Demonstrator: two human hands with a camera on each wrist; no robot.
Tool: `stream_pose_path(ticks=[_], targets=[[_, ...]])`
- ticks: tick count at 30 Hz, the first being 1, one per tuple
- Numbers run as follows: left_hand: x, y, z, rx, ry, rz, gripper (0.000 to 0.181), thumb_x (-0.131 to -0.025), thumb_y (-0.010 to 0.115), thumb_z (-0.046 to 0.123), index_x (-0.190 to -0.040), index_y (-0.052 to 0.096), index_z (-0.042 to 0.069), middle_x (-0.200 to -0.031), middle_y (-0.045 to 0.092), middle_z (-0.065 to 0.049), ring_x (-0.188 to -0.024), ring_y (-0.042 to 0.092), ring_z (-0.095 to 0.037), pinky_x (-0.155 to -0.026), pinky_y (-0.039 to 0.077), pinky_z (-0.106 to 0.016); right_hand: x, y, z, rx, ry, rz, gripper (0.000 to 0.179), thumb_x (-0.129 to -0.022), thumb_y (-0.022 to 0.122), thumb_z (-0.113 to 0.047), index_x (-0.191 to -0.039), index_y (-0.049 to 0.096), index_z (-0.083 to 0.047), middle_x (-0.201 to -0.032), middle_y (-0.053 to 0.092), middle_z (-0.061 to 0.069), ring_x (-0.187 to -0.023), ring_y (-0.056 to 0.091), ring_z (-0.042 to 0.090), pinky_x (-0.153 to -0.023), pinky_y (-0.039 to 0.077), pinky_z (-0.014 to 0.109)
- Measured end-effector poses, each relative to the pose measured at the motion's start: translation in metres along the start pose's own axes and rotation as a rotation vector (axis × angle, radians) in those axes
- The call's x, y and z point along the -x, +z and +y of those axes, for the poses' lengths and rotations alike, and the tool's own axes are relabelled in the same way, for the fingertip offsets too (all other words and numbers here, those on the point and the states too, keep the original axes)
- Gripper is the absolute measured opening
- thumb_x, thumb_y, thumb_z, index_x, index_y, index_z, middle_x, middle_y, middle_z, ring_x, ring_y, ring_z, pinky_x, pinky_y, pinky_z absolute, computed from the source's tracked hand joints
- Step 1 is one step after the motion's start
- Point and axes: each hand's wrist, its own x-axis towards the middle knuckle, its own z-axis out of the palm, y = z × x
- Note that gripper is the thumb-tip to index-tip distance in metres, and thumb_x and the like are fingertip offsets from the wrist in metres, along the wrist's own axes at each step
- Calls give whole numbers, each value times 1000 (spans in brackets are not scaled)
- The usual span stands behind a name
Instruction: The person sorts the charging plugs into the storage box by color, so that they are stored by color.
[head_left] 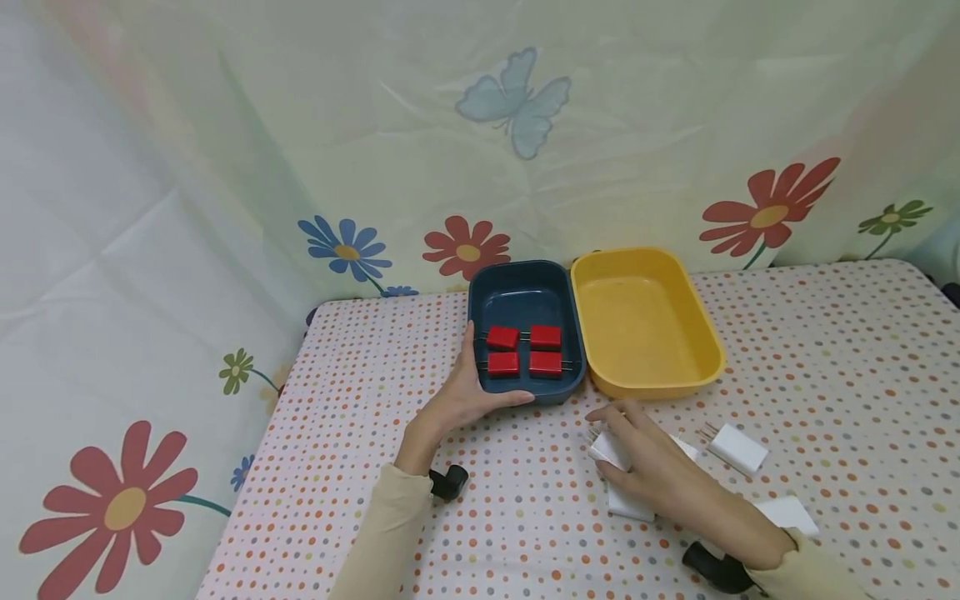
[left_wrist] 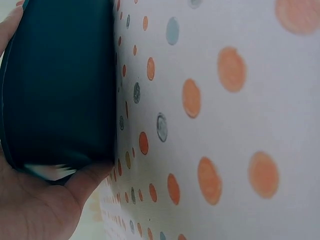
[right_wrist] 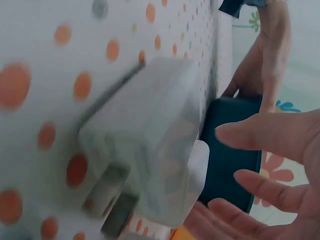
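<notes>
Floral backdrop (head_left: 637, 108) | dotted tablecloth (head_left: 525, 517) | navy tray (head_left: 517, 307): 4 red plugs (head_left: 545, 364) inside; 1 yellow tray (head_left: 645, 333) rightward; 4+ white plugs (head_left: 738, 451) nearer-right | left hand (head_left: 465, 387) spread against it; right hand (head_left: 648, 454) parted, ungripping

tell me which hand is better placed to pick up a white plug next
Likely the right hand: it is at the white plugs, near the yellow tray. The left hand is farther from them and looks occupied, holding the dark blue tray around its near left corner.
</notes>
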Motion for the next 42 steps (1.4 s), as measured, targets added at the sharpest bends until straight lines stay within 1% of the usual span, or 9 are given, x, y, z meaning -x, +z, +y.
stream_pose_path(ticks=[5,12,17,22,25,31,34,38,42], targets=[[0,0,2,11,6,-1,133,-83,89,35,-168,-12,22,-175,8,-6,-158,13,-29,-122,30,-59,-2,1,1,35,-6,3,57,-76,91,-3,-127,64,2,-119,60,14,-101,62,27,-89,57,53],[2,0,0,10,5,1,134,-83,90,35,-167,-13,22,-175,9,-5,-158,14,-28,-122,30,-58,-8,3,2,106,12,-54,51,-75,92,-6,-119,71,8,-114,65,16,-102,64,31,-90,57,53],[3,-1,-1,12,0,4,134,-83,90,37,-167,-12,22,-174,10,-5,-158,15,-27,-122,31,-58,-15,5,0,172,11,-86,49,-75,94,-10,-117,74,7,-109,65,12,-98,65,27,-87,58,50],[3,-1,-2,6,-5,4,134,-83,90,37,-168,-12,22,-175,10,-6,-158,14,-28,-122,30,-58,-12,3,2,179,32,-86,51,-72,95,-8,-116,74,5,-121,66,22,-109,66,39,-94,56,57],[2,-1,-2,5,-1,2,134,-83,90,38,-168,-12,22,-175,10,-6,-158,15,-28,-122,31,-58,-8,-2,5,147,21,-52,52,-69,96,-5,-116,74,2,-126,66,24,-115,64,43,-97,53,61],[0,1,1,3,-7,-5,134,-83,90,38,-168,-13,23,-175,8,-5,-158,14,-28,-122,31,-59,6,-31,1,118,-22,38,55,-67,98,-6,-117,75,-5,-115,68,10,-100,65,28,-86,59,54],[0,1,2,0,-6,-5,134,-83,90,38,-168,-13,23,-175,7,-5,-158,13,-29,-122,30,-59,7,-52,-2,126,-65,114,56,-67,97,-2,-118,75,-4,-112,68,9,-95,65,27,-82,61,52],[1,0,1,0,-6,-1,134,-83,90,39,-168,-13,24,-175,7,-5,-158,13,-28,-122,30,-59,-7,-75,2,138,-109,204,53,-68,93,6,-117,73,1,-113,66,17,-94,65,35,-81,60,56],[2,1,0,5,-4,5,134,-83,90,38,-168,-12,23,-175,8,-5,-158,14,-28,-122,31,-59,-31,-83,10,115,-111,221,49,-72,90,10,-118,72,6,-114,65,25,-98,63,42,-85,58,61]])
